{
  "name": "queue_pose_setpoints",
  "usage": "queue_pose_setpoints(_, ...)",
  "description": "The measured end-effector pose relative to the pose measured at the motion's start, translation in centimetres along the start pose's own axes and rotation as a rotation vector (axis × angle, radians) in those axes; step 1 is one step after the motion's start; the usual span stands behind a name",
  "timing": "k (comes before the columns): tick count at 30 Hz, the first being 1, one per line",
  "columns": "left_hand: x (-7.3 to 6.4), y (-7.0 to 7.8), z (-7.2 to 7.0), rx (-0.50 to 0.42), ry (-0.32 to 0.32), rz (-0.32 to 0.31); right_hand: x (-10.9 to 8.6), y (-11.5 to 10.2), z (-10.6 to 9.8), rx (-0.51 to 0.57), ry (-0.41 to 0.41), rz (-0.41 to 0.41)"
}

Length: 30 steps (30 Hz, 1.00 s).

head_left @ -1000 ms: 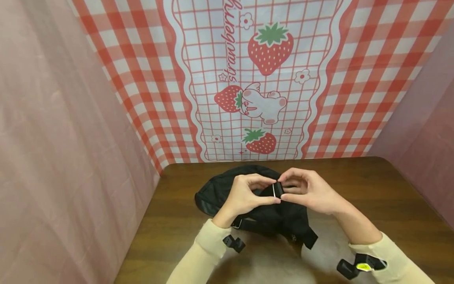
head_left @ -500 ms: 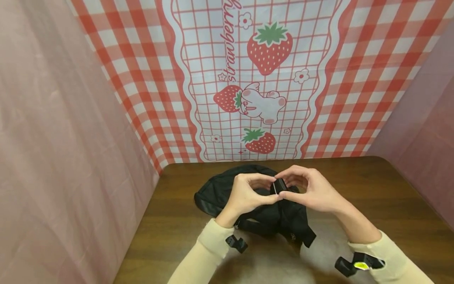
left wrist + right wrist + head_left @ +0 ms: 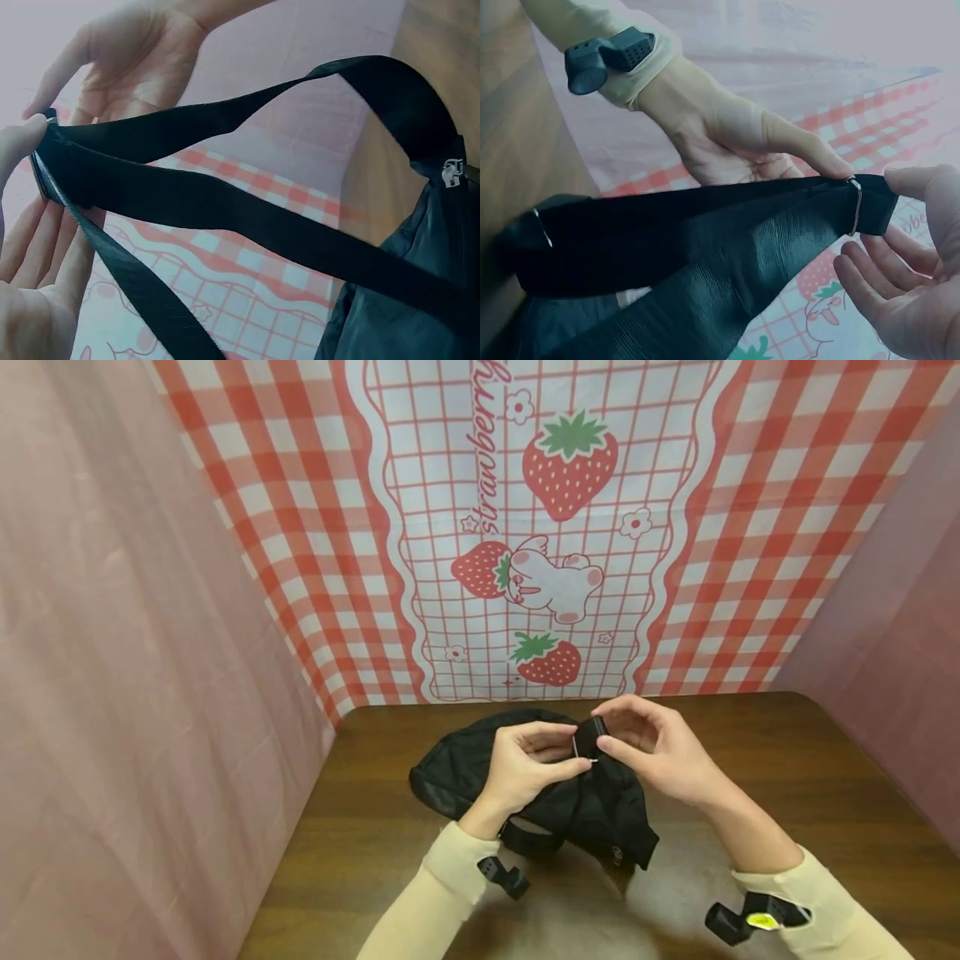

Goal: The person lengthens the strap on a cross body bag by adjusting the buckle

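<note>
A black bag (image 3: 457,764) lies on the brown table (image 3: 787,752). Both hands lift its black strap (image 3: 705,232) above it. My left hand (image 3: 573,750) pinches the strap between thumb and forefinger, right beside the metal slider ring (image 3: 854,206). My right hand (image 3: 603,727) pinches the folded strap end at the slider (image 3: 587,737) from the other side, its other fingers relaxed. In the left wrist view the strap (image 3: 225,210) runs in two bands down to the bag (image 3: 420,300) by a zipper pull (image 3: 451,174).
A strawberry-print checked cloth (image 3: 540,527) hangs behind the table, and pink curtains (image 3: 135,652) close in left and right. Black wrist cameras sit on both cream sleeves (image 3: 750,918). Bare table top lies right of the bag.
Both hands have raised the strap slider a little, up and away from me. The bag stays on the table.
</note>
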<state>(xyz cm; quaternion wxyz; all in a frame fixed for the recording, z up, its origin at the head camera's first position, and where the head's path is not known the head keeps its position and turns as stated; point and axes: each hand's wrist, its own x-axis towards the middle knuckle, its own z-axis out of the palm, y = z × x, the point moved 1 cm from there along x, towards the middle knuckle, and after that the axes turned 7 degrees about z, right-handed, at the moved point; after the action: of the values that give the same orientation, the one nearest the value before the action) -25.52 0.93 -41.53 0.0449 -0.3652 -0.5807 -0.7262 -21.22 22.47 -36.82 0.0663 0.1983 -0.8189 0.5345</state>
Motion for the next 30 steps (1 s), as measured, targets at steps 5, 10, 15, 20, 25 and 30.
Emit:
queue_pose_setpoints(5, -0.11, 0.37, 0.1, 0.053, 0.0, 0.003, 0.07, 0.16, -0.2, -0.093, -0.053, -0.013)
queue_pose_setpoints(10, -0.16, 0.68, 0.36, 0.082, -0.011, 0.032, 0.21, 0.23, -0.15, -0.118, -0.038, -0.058)
queue_pose_setpoints(15, -0.05, 0.67, 0.37, 0.088, -0.034, 0.048, 0.21, 0.21, 0.06, -0.066, 0.012, -0.096)
queue_pose_setpoints(20, 0.09, 0.55, 0.33, 0.12, -0.094, 0.032, 0.09, 0.01, -0.02, -0.009, 0.036, -0.082)
queue_pose_setpoints(25, 0.15, 0.57, 0.37, 0.085, -0.103, -0.033, -0.11, -0.11, -0.27, 0.043, 0.032, -0.062)
queue_pose_setpoints(30, 0.31, 0.63, 0.29, 0.075, -0.104, -0.064, -0.06, -0.09, -0.47, 0.054, 0.048, -0.063)
